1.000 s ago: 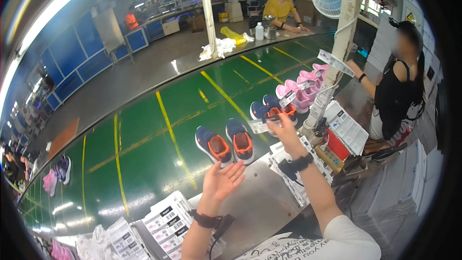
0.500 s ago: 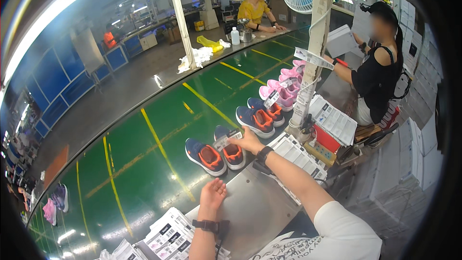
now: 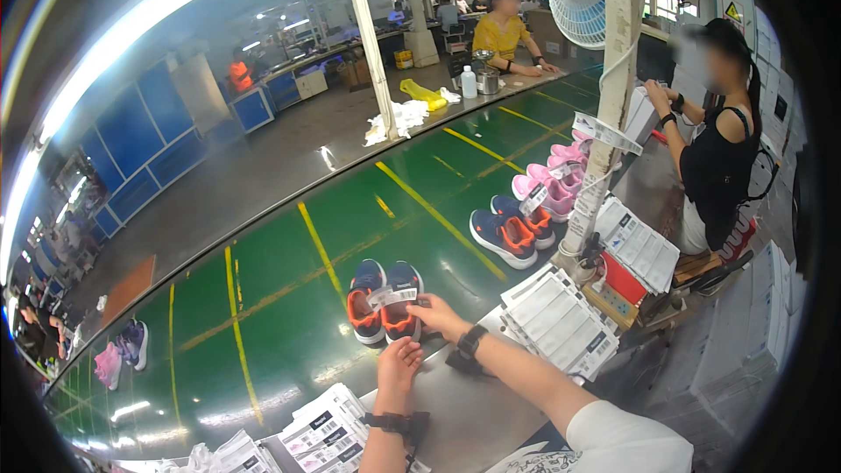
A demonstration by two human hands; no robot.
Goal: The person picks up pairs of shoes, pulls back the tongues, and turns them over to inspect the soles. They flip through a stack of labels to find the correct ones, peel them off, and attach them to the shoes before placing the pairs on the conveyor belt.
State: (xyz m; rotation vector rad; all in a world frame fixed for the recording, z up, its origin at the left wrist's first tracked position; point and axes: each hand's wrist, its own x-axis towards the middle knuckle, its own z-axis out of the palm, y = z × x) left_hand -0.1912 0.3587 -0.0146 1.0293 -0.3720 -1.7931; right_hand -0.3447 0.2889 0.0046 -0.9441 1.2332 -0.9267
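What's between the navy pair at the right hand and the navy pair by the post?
Green surface with a yellow line across it, in the head view.

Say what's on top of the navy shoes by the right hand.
A white label is over the shoes, its right end at the right hand. The parts directly beneath the label are covered and can't be seen.

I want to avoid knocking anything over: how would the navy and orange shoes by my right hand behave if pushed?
The navy and orange shoes would probably slide rather than roll, standing upright on white-edged soles. Their soft-looking uppers may flex when squeezed. The thin white label across them could shift, since no fastening is visible.
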